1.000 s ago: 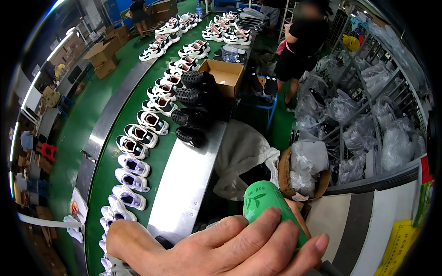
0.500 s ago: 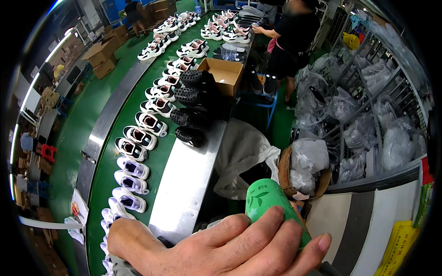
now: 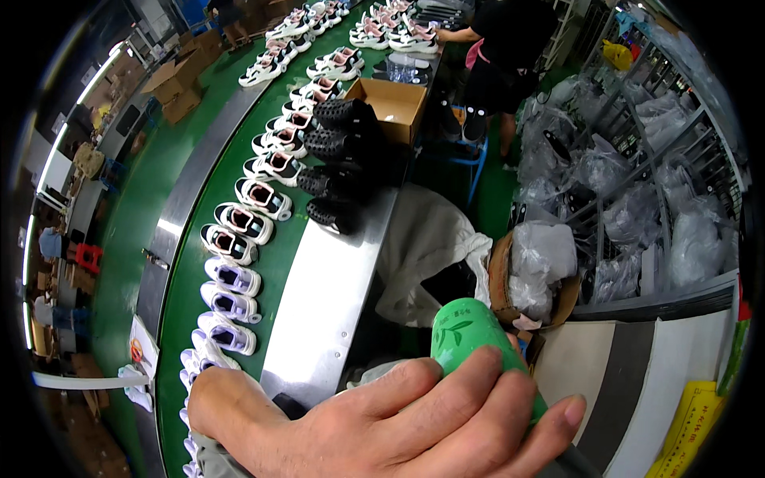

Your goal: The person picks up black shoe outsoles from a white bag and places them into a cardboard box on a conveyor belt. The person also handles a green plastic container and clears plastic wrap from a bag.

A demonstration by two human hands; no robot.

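My left hand [image 3: 398, 422] reaches across the lower middle, its back toward me. Its fingers are wrapped round a green cylindrical container [image 3: 464, 328] with a printed leaf pattern. The container's rounded far end stands clear of the fingers, and the rest is covered by the hand. A sliver of skin shows past its right side; I cannot make out which hand that belongs to. No right hand can be identified. Left of my wrist runs a row of white and lilac sneakers [image 3: 231, 307] on a green conveyor belt [image 3: 279, 219].
Black shoes [image 3: 331, 179] and an open cardboard box [image 3: 398, 103] stand along the metal ledge [image 3: 311, 319]. A carton of plastic-wrapped goods [image 3: 542, 263] sits to the right. Behind it, a rack holds bagged items [image 3: 629, 215]. A co-worker in black [image 3: 510, 56] stands at the back.
The whole view has shifted slightly. My left hand, with the green container, sits a little further right in the picture. The co-worker's arm now reaches toward the shoes on the belt.
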